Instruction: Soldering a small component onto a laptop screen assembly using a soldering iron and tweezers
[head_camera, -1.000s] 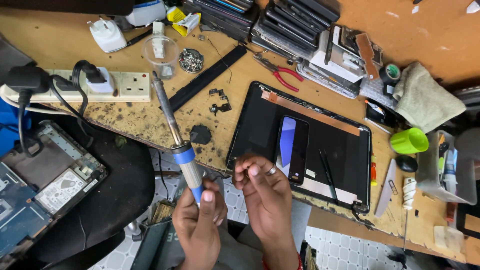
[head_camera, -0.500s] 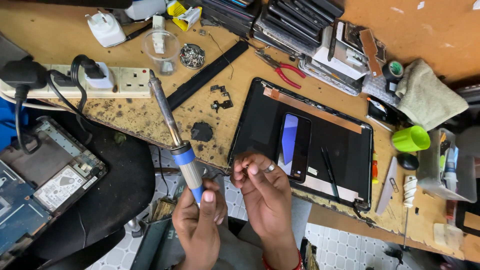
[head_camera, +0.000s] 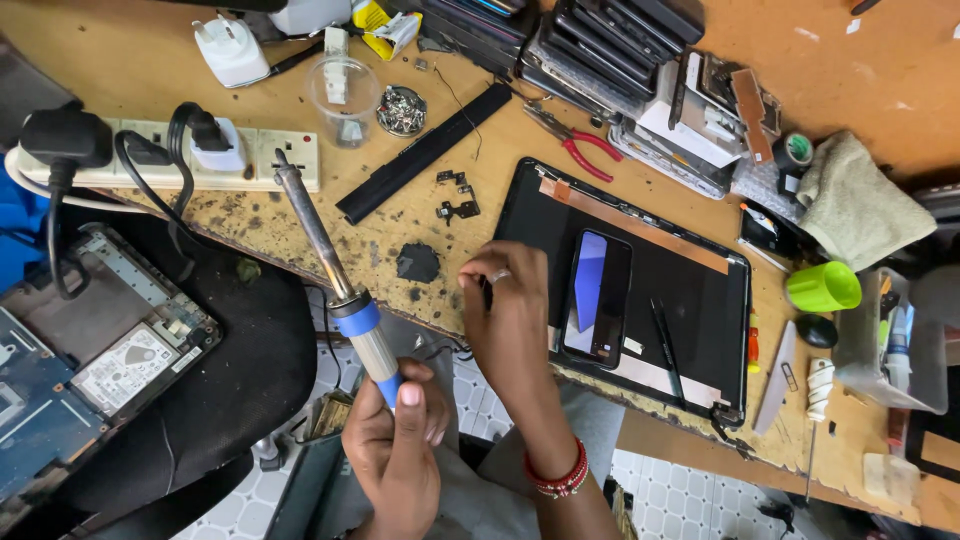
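My left hand (head_camera: 395, 450) grips a soldering iron (head_camera: 345, 290) by its blue and clear handle. Its metal shaft points up and left toward a white power strip (head_camera: 150, 160). My right hand (head_camera: 510, 310), with a ring and a red bead bracelet, hovers over the bench edge with its fingers curled together. Whatever it pinches is hidden. It sits just left of a black laptop lid panel (head_camera: 690, 290), on which a phone (head_camera: 597, 297) lies. A small black piece (head_camera: 417, 263) rests on the bench between the iron and my right hand.
An opened laptop base with a hard drive (head_camera: 110, 340) lies on a black seat at the left. Red-handled pliers (head_camera: 580, 145), a long black bar (head_camera: 425, 152), a clear plastic cup (head_camera: 343, 95), a green cup (head_camera: 822, 287) and a grey cloth (head_camera: 860, 205) crowd the bench.
My right hand has lifted away from my left hand and moved up over the bench edge beside the black panel. The soldering iron stays in my left hand, tilted the same way.
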